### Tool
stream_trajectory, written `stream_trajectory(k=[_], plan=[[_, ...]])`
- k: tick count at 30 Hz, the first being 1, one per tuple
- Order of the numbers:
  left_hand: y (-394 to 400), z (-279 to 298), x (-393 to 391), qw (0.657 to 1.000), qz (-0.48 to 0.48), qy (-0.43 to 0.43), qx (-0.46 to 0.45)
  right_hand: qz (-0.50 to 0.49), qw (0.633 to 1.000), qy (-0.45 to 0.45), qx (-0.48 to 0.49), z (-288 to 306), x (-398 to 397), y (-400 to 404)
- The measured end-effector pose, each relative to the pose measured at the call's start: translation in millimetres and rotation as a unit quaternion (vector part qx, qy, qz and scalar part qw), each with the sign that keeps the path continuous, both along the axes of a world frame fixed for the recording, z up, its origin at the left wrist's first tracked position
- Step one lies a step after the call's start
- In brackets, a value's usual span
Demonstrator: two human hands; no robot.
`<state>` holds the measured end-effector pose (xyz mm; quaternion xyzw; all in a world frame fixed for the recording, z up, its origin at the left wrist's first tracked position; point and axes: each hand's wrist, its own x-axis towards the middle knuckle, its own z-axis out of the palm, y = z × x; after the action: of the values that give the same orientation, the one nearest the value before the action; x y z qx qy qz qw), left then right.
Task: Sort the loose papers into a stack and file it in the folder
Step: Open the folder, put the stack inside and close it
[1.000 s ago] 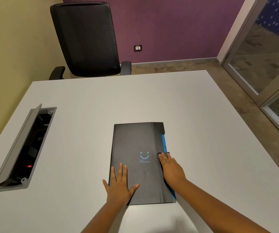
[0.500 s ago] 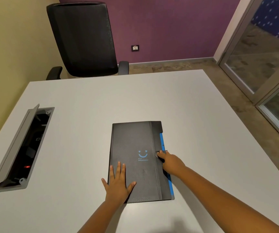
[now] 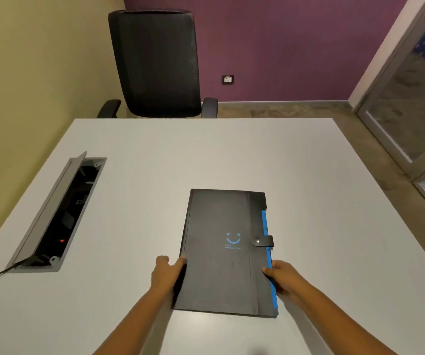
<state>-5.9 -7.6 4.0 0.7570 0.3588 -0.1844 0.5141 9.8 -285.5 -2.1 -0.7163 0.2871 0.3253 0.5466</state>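
Observation:
A black folder [image 3: 221,267] with a blue smiley print and a blue right edge lies closed on the white table [image 3: 206,155], its snap tab [image 3: 263,241] fastened over the flap. My left hand [image 3: 166,271] grips the folder's left edge near the bottom. At the lower right edge, my right hand [image 3: 282,275] grips the blue side. The near end of the folder looks slightly raised off the table. No loose papers are visible.
An open cable hatch [image 3: 57,216] with a raised grey lid and a red light is set in the table at the left, a cable trailing from it. A black office chair [image 3: 156,65] stands behind the far edge. Glass doors [image 3: 411,103] are at the right.
My left hand slid from flat on the cover to the folder's left edge. My right hand left the snap tab and took the right edge. The tab now sits fastened.

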Motion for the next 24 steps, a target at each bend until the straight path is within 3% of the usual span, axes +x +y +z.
stream_trajectory(k=[2,6,13,15,17,19,22,24], plan=[[16.4,9.2,1.4,0.996,-0.008,0.029,-0.08,-0.008,0.999,0.008,0.051,5.0,1.7,1.7],[36.7,19.9,-3.7,0.987,-0.094,0.084,-0.103,-0.044,0.989,-0.009,0.143,11.5,9.4,17.2],[64.1,15.6,-23.6,0.99,0.024,0.038,-0.132,-0.093,0.961,-0.026,0.26,34.2,49.6,64.7],[67.2,13.0,-28.5,0.953,0.155,0.002,-0.26,-0.082,0.961,-0.028,0.261,39.2,59.8,83.9],[64.6,11.4,-31.5,0.862,0.333,-0.079,-0.374,-0.067,0.961,-0.03,0.266,41.9,66.9,102.5],[55.1,10.9,-31.5,0.798,0.422,-0.122,-0.411,-0.046,0.96,-0.02,0.275,41.0,69.4,120.6],[33.3,11.4,-27.2,0.773,0.423,-0.112,-0.46,0.024,0.971,-0.018,0.236,39.9,66.9,143.9],[29.6,11.0,-19.7,0.775,0.449,-0.104,-0.432,0.073,0.978,-0.034,0.193,39.6,65.1,152.5]])
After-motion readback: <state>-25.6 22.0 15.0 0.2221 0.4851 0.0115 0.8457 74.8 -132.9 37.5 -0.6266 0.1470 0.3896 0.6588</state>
